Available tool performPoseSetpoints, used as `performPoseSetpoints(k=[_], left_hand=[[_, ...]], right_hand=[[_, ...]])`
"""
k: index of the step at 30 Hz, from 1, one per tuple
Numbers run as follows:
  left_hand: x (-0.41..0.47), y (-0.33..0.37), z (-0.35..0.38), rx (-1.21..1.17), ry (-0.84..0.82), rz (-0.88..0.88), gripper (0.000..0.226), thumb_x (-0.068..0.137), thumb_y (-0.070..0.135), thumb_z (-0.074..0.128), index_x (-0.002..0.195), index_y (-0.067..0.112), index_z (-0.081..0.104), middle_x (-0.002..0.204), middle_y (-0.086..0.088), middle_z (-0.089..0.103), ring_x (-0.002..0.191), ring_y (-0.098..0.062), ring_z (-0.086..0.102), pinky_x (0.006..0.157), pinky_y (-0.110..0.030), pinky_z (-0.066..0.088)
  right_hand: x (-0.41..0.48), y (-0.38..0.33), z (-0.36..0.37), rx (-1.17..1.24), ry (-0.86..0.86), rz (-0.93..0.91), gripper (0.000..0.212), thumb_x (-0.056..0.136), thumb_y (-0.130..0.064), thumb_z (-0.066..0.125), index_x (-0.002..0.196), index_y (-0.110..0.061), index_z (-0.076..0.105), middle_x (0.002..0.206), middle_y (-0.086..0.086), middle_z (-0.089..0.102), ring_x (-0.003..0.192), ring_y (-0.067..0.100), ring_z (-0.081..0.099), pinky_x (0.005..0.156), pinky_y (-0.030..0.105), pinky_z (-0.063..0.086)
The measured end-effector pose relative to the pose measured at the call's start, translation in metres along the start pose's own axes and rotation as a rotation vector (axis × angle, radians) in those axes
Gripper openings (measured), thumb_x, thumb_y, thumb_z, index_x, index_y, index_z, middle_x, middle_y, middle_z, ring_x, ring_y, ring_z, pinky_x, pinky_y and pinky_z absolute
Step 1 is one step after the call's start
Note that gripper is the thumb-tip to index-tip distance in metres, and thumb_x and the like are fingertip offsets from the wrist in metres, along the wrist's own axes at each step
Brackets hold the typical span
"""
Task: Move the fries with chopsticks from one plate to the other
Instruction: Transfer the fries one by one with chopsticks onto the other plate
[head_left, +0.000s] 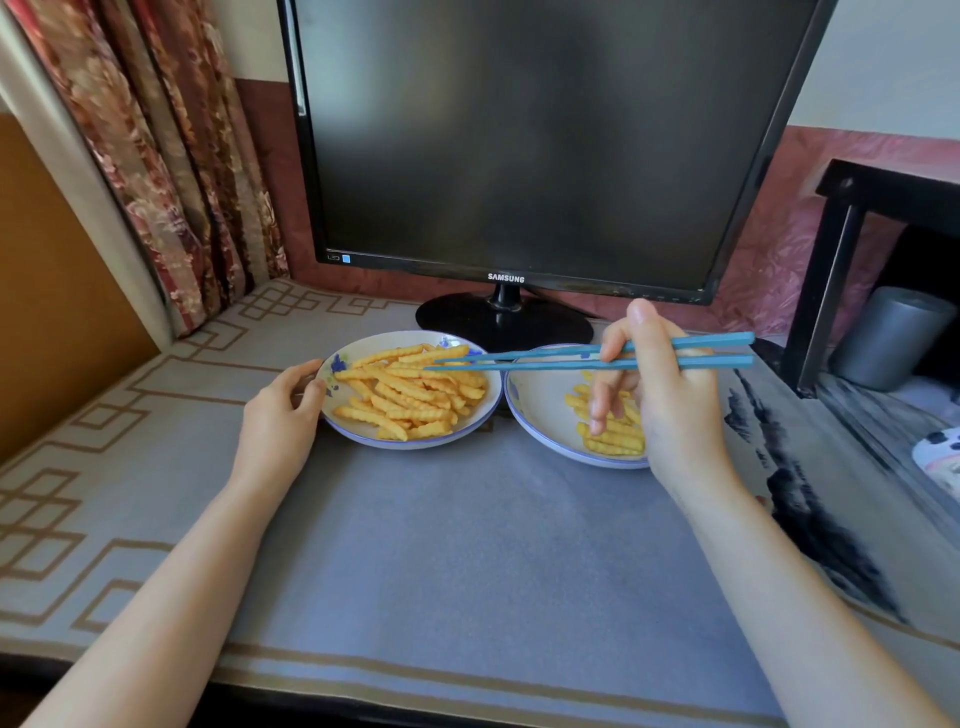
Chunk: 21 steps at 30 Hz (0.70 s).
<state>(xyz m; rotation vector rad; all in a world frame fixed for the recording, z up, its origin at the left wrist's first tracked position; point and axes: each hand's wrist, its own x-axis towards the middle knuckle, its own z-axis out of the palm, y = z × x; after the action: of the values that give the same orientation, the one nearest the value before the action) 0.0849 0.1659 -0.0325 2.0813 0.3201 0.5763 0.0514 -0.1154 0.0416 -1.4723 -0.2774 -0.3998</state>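
**Reaching for the next fry**

The right hand (670, 395) holds a pair of blue chopsticks (587, 356). Its fingers are curled around them near the thick ends. The thin tips reach over to the left plate (358, 434), just above the big pile of crinkle fries (410, 389). The tips sit a little apart, and no fry is between them as far as I can see.

The left hand (283, 415) rests at the left edge of that plate. Its thumb touches the rim and its fingers curl loosely beside it. It seems to keep the plate from sliding.

The right plate (535, 415) sits just beside the left one, rims about touching. It has a small bunch of moved fries (613, 436) in it. So I think the job is only partly done, because most fries are on the left plate.

The step in hand looks like picking up one more fry. Next the tips need to go down around one fry on top, squeeze it softly, lift it, and carry it over to the right plate. Squeeze too hard and the fry may break. Too soft and it may drop.

Some things are hard to see. The right hand covers part of the right plate and some fries there. I cannot tell if the tips touch the pile or float above it. The monitor (519, 140) behind the plates is dark, and its top is cut off.
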Motion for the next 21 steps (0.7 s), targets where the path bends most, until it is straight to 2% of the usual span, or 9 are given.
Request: performPoseSetpoints(k=[3,4,8,11,14,21], left_hand=[[0.0,0.0,0.0,0.001,-0.001,-0.003,0.033,0.096,0.018,0.044,0.125,0.016,0.059,0.118,-0.006,0.064,0.097,-0.008,0.049,0.082,-0.022,0.034],[0.0,-0.001,0.0,0.0,-0.003,-0.003,0.033,0.096,0.019,0.044,0.125,0.016,0.059,0.118,-0.006,0.064,0.098,-0.008,0.049,0.082,-0.022,0.034],[0.0,-0.001,-0.001,-0.001,-0.003,0.0,0.032,0.096,0.018,0.045,0.124,0.015,0.059,0.118,-0.006,0.065,0.098,-0.008,0.049,0.084,-0.022,0.033],[0.0,-0.001,-0.001,0.002,-0.001,0.006,0.032,0.096,0.018,0.045,0.124,0.015,0.059,0.118,-0.006,0.064,0.098,-0.007,0.048,0.083,-0.021,0.033],[0.0,-0.001,0.0,0.0,-0.002,0.007,0.032,0.096,0.018,0.044,0.124,0.015,0.059,0.118,-0.006,0.064,0.097,-0.007,0.048,0.083,-0.021,0.033],[0.0,-0.001,0.0,-0.002,-0.005,0.005,0.032,0.096,0.018,0.045,0.125,0.015,0.059,0.118,-0.005,0.064,0.098,-0.007,0.049,0.083,-0.021,0.034]], right_hand=[[0.004,-0.005,-0.008,-0.001,0.08,-0.011,0.041,0.103,-0.029,0.038,0.068,-0.011,0.047,0.038,0.005,0.045,0.031,0.022,0.043,0.044,0.025,0.034],[0.006,-0.006,-0.01,-0.002,0.099,-0.023,0.041,0.103,-0.029,0.038,0.068,-0.01,0.047,0.038,0.003,0.045,0.031,0.022,0.043,0.042,0.023,0.032],[0.012,-0.01,-0.023,-0.065,0.142,-0.094,0.04,0.104,-0.026,0.038,0.069,-0.01,0.047,0.037,0.004,0.043,0.032,0.023,0.043,0.042,0.027,0.027],[0.019,-0.012,-0.04,-0.155,0.199,-0.121,0.038,0.104,-0.024,0.038,0.07,-0.009,0.047,0.037,0.007,0.043,0.03,0.019,0.041,0.037,0.017,0.029],[0.027,-0.01,-0.061,-0.263,0.244,-0.087,0.038,0.103,-0.027,0.039,0.07,-0.01,0.049,0.039,0.008,0.047,0.029,0.017,0.041,0.035,0.014,0.029],[0.035,-0.003,-0.082,-0.358,0.252,-0.046,0.039,0.101,-0.033,0.041,0.072,-0.011,0.053,0.039,0.009,0.049,0.029,0.023,0.04,0.037,0.021,0.034]])
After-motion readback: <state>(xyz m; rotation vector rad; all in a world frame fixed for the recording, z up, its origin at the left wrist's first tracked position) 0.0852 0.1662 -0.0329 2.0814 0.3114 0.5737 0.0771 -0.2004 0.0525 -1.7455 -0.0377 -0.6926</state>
